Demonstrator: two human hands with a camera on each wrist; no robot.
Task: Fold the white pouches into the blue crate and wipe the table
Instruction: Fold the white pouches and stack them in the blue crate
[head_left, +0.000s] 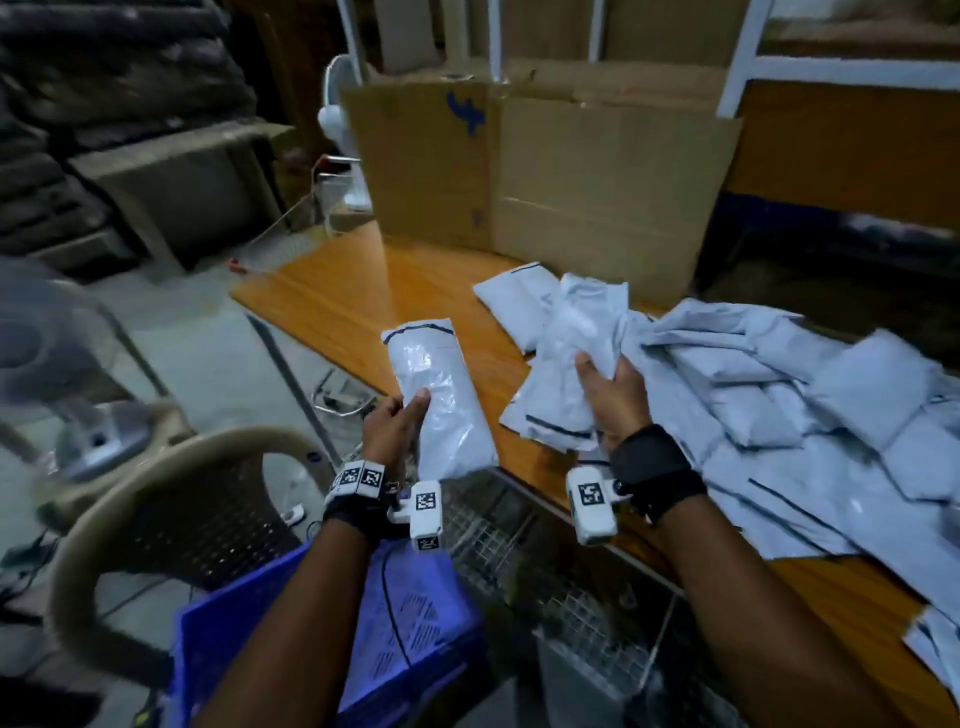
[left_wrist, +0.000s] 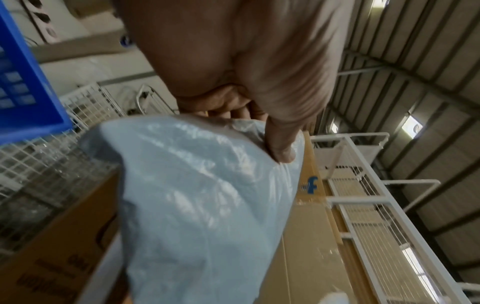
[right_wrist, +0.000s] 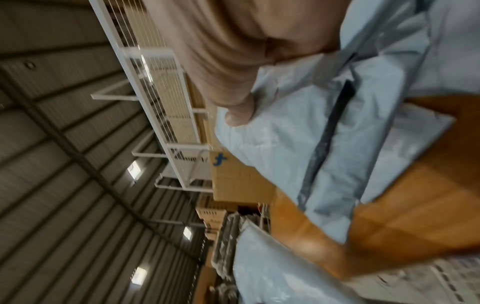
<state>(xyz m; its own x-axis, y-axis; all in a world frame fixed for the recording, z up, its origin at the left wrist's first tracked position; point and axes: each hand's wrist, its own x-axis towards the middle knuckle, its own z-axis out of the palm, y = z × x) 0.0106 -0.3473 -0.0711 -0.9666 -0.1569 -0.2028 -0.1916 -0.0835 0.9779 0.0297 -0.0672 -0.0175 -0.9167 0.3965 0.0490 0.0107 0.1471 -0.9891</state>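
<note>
My left hand (head_left: 397, 421) grips a folded white pouch (head_left: 439, 395) lengthwise, held up over the table's near-left edge; in the left wrist view the thumb (left_wrist: 281, 148) presses into the folded pouch (left_wrist: 197, 205). My right hand (head_left: 613, 387) clutches a crumpled white pouch (head_left: 576, 358) lifted off the wooden table (head_left: 332, 306); its thumb (right_wrist: 239, 115) lies on the crumpled pouch (right_wrist: 298, 139) in the right wrist view. A loose heap of white pouches (head_left: 810, 400) covers the table's right side. The blue crate (head_left: 332, 623) sits low beneath my left forearm, with a pouch inside.
A flattened cardboard sheet (head_left: 545, 176) stands at the table's far edge. A wire mesh basket (head_left: 561, 582) sits below the table's near edge beside the crate. A beige plastic chair (head_left: 156, 499) and a fan (head_left: 57, 353) stand on the left.
</note>
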